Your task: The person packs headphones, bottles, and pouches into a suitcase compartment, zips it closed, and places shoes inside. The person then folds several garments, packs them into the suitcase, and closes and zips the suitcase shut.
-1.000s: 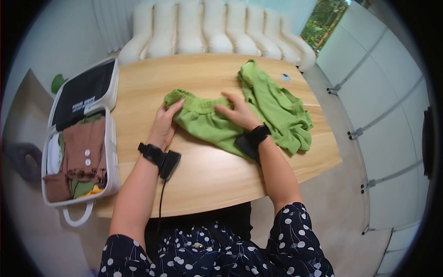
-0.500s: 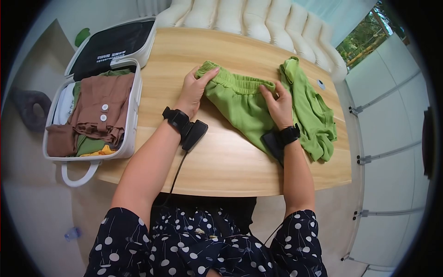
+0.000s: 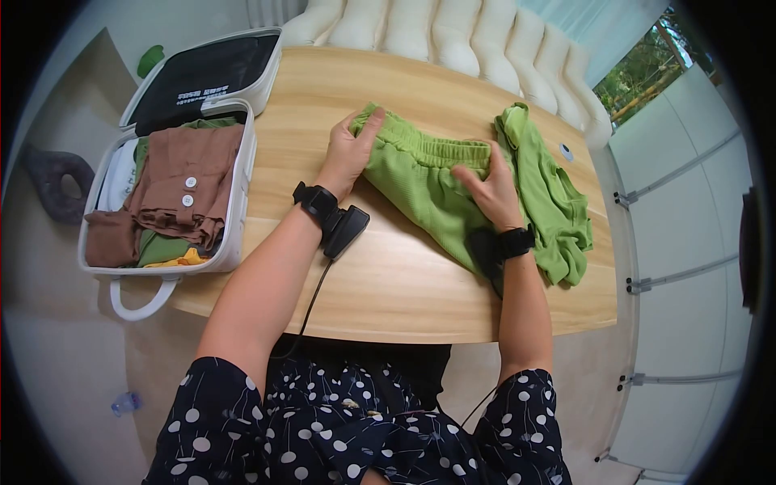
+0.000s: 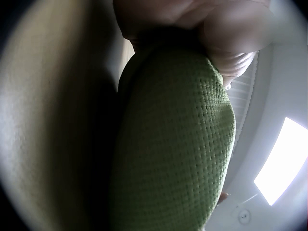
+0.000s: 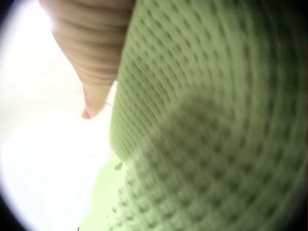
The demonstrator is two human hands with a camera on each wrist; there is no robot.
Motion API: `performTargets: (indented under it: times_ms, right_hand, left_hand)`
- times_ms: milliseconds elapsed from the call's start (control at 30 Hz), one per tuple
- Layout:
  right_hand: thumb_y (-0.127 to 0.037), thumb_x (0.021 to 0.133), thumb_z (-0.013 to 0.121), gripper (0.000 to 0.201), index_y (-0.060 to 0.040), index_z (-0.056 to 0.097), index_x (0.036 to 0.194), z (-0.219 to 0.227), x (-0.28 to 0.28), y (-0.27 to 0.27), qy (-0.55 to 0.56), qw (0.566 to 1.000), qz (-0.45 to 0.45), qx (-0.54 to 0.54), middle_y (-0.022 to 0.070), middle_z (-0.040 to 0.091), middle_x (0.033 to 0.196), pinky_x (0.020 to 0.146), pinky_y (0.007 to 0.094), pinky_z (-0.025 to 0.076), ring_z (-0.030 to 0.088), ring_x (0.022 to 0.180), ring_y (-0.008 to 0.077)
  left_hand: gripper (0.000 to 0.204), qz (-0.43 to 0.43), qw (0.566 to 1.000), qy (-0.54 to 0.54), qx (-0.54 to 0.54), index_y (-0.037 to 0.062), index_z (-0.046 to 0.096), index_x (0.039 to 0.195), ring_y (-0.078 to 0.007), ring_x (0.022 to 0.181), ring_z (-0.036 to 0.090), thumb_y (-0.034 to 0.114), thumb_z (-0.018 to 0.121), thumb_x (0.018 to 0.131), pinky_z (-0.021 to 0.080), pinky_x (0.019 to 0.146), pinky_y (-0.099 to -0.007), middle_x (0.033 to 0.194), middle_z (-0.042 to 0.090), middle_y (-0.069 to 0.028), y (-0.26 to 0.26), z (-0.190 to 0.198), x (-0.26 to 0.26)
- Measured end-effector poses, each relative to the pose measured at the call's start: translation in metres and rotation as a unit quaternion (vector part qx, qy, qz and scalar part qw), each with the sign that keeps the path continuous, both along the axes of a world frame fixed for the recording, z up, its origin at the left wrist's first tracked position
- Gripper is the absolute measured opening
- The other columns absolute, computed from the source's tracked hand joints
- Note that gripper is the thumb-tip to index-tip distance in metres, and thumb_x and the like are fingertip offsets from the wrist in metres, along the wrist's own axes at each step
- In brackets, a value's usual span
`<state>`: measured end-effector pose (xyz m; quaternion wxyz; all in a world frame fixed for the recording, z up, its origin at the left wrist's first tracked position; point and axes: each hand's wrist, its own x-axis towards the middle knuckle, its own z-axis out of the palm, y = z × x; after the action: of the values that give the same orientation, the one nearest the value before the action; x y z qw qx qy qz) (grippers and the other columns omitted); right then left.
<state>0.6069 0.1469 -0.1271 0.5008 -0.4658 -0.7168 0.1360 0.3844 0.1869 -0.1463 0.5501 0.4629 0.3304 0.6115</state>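
Note:
A pair of green elastic-waist pants (image 3: 424, 182) is spread between both hands over the table. My left hand (image 3: 349, 158) grips the left end of the gathered waistband, thumb in front. At the other end, my right hand (image 3: 495, 190) holds the waistband between thumb and fingers, with the fingers partly hidden behind the cloth. Textured green fabric (image 4: 173, 134) fills the middle of the left wrist view, under the hand. In the right wrist view the thumb (image 5: 94, 77) lies along the edge of the cloth. A second green garment (image 3: 550, 202) lies crumpled just right of the right hand.
On the left, a white suitcase (image 3: 248, 174) stands with its lid raised, packed with folded clothes, a brown buttoned garment (image 3: 178, 178) on top. The wooden table (image 3: 388, 311) has a small round disc (image 3: 566, 151) at its right. A cream sofa (image 3: 453, 36) stands behind it.
The right hand has moved from lying over the waistband to holding its right end, and the waistband is drawn out wider. The head view has shifted, so the table sits higher in it.

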Motion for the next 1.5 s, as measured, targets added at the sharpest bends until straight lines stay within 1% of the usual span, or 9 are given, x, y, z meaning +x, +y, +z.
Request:
performTargets:
  times_ms: [200, 533, 633, 867, 1000, 1133, 1200, 1333, 1500]
  right_hand:
    - [-0.011, 0.078, 0.071, 0.028, 0.0014, 0.063, 0.101, 0.032, 0.009, -0.004, 0.058, 0.993, 0.053, -0.093, 0.0073, 0.069, 0.091, 0.072, 0.0269, 0.049, 0.061, 0.078, 0.0117]
    - [-0.022, 0.092, 0.058, 0.027, 0.0025, 0.063, 0.102, 0.160, 0.028, -0.015, 0.119, 0.981, 0.005, 0.154, -0.0009, 0.063, 0.082, 0.062, 0.0190, 0.043, 0.051, 0.071, 0.0018]
    - [-0.024, 0.092, 0.058, 0.028, 0.0014, 0.064, 0.102, 0.171, 0.026, -0.018, 0.099, 0.980, 0.009, 0.174, -0.0011, 0.063, 0.081, 0.061, 0.0183, 0.043, 0.051, 0.071, 0.0021]
    - [-0.027, 0.091, 0.059, 0.030, 0.0016, 0.064, 0.096, 0.156, 0.029, -0.013, 0.030, 0.995, -0.050, 0.079, -0.0027, 0.060, 0.070, 0.056, 0.0203, 0.041, 0.048, 0.063, 0.0032]
    - [-0.038, 0.086, 0.061, 0.041, 0.0032, 0.059, 0.088, 0.144, 0.008, -0.018, -0.136, 0.981, -0.122, 0.067, 0.0151, 0.055, 0.065, 0.056, 0.0336, 0.042, 0.055, 0.061, 0.0196]
    - [-0.033, 0.087, 0.061, 0.042, 0.0032, 0.053, 0.107, 0.153, -0.025, -0.048, -0.020, 0.998, 0.020, -0.060, 0.0095, 0.061, 0.075, 0.054, 0.0274, 0.042, 0.054, 0.063, 0.0131]
    - [-0.031, 0.088, 0.061, 0.045, 0.0033, 0.049, 0.114, 0.162, -0.043, -0.068, 0.068, 0.988, 0.097, -0.098, 0.0072, 0.061, 0.078, 0.053, 0.0248, 0.042, 0.053, 0.064, 0.0104]
    - [-0.030, 0.089, 0.061, 0.054, 0.0030, 0.039, 0.126, 0.171, -0.054, -0.085, 0.066, 0.982, 0.151, -0.094, 0.0049, 0.061, 0.082, 0.056, 0.0204, 0.045, 0.053, 0.066, 0.0092]
    - [-0.027, 0.092, 0.054, 0.049, -0.0008, 0.038, 0.130, 0.174, -0.061, -0.096, 0.161, 0.960, 0.215, -0.076, 0.0080, 0.060, 0.095, 0.068, 0.0252, 0.049, 0.059, 0.082, 0.0126]
  left_hand:
    - [0.032, 0.034, 0.999, -0.017, 0.039, -0.0011, 0.063, 0.091, -0.0059, 0.069, 0.058, 0.031, 0.064, 0.087, 0.048, 0.064, -0.0207, 0.079, 0.065, -0.0016, -0.010, 0.020, -0.002]
    - [0.021, 0.057, 0.907, 0.176, 0.378, -0.0001, 0.060, 0.090, -0.0091, 0.071, 0.058, 0.019, 0.066, 0.084, 0.046, 0.064, -0.0250, 0.076, 0.064, -0.0042, -0.037, 0.182, -0.023]
    - [0.026, 0.076, 0.912, 0.263, 0.305, -0.0043, 0.059, 0.104, -0.0118, 0.088, 0.058, 0.011, 0.065, 0.084, 0.047, 0.079, -0.0228, 0.098, 0.064, -0.0086, -0.063, 0.213, -0.028]
    - [0.027, 0.151, 0.854, 0.367, 0.335, -0.0004, 0.059, 0.088, -0.0177, 0.067, 0.061, 0.025, 0.064, 0.083, 0.047, 0.062, -0.0310, 0.073, 0.063, -0.0114, -0.052, 0.189, -0.038]
    - [0.030, 0.179, 0.835, 0.434, 0.286, -0.0022, 0.056, 0.095, -0.0194, 0.060, 0.056, 0.025, 0.062, 0.083, 0.045, 0.059, -0.0342, 0.069, 0.057, -0.0134, -0.059, 0.166, -0.024]
    - [0.026, 0.162, 0.869, 0.392, 0.254, -0.0017, 0.051, 0.093, -0.0187, 0.055, 0.052, 0.020, 0.058, 0.083, 0.042, 0.053, -0.0345, 0.065, 0.054, -0.0123, -0.082, 0.162, 0.000]
    - [0.028, 0.126, 0.874, 0.388, 0.264, -0.0077, 0.048, 0.095, -0.0383, 0.066, 0.061, 0.015, 0.056, 0.081, 0.048, 0.061, -0.0429, 0.069, 0.060, -0.0259, -0.098, 0.168, 0.009]
    - [0.027, 0.136, 0.872, 0.341, 0.325, -0.0075, 0.045, 0.099, -0.0421, 0.070, 0.061, 0.012, 0.054, 0.082, 0.048, 0.063, -0.0441, 0.073, 0.060, -0.0280, -0.102, 0.170, 0.016]
    - [0.040, 0.024, 0.918, 0.263, 0.295, -0.0045, 0.047, 0.100, -0.0151, 0.075, 0.062, 0.032, 0.059, 0.089, 0.048, 0.061, -0.0306, 0.081, 0.063, -0.0158, -0.091, 0.180, 0.001]
